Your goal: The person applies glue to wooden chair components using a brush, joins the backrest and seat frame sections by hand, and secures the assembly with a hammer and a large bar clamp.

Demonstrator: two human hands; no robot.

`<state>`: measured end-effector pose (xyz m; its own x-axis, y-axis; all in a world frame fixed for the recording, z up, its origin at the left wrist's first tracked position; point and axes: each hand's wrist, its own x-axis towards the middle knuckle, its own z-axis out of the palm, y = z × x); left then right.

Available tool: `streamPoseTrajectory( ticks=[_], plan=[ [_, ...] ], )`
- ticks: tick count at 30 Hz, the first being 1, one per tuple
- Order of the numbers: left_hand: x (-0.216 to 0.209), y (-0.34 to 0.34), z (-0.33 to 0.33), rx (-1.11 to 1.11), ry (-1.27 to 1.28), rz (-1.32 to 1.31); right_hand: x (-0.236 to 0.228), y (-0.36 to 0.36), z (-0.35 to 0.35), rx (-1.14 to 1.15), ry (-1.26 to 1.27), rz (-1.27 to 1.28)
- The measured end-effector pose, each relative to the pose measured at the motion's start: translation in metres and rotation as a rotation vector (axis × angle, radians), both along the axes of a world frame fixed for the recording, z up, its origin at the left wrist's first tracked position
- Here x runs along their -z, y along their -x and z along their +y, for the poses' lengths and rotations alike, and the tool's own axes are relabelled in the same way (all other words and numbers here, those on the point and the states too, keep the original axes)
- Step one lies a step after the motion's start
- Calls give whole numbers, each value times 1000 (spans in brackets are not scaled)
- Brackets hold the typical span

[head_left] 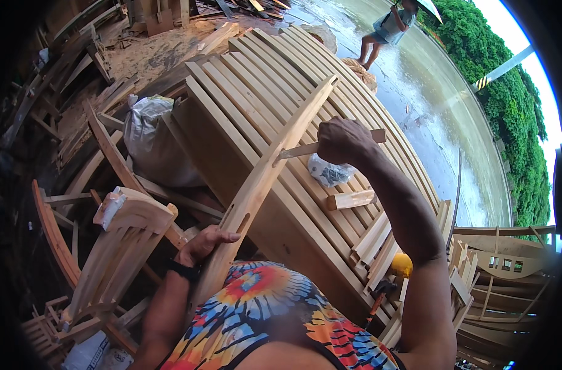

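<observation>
A long, gently curved wooden post (270, 161) with slots cut in it lies slantwise over a stack of wooden slats (222, 77). My left hand (206, 244) holds its near end, the thumb across the top, close to a long open slot. In my right hand (344, 142) is a flat wooden stick (301, 150), gripped in a fist. One end of the stick meets a slot midway along the post; how far it goes in, I cannot tell. The other end sticks out past my fist. Below that hand lie a crumpled clear plastic bag (329, 171) and a short wooden block (350, 199).
A hammer (378, 299) and a yellow object (402, 265) sit among slat pieces at the right. Curved wooden frames (130, 213) and a white sack (150, 132) crowd the left. Beyond the stack, a person (387, 29) under an umbrella stands on wet pavement (429, 92).
</observation>
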<state>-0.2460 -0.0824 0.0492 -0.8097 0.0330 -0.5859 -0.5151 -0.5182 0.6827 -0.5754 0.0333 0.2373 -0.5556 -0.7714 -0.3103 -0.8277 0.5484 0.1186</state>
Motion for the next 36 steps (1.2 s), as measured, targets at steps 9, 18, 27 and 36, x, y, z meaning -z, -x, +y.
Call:
streamPoseTrajectory(
  ticks=[9, 18, 27, 36],
  plan=[
    [-22, 5, 1, 47, 158, -4, 27, 8, -7, 15, -6, -108],
    [-33, 8, 2, 83, 267, -14, -4, -27, -4, 73, -13, -136],
    [-30, 9, 1, 82, 283, 0, 8, -20, 24, 112, 121, -168],
    [-18, 6, -5, 109, 207, -37, -7, -2, 59, 221, 95, -20]
  ],
)
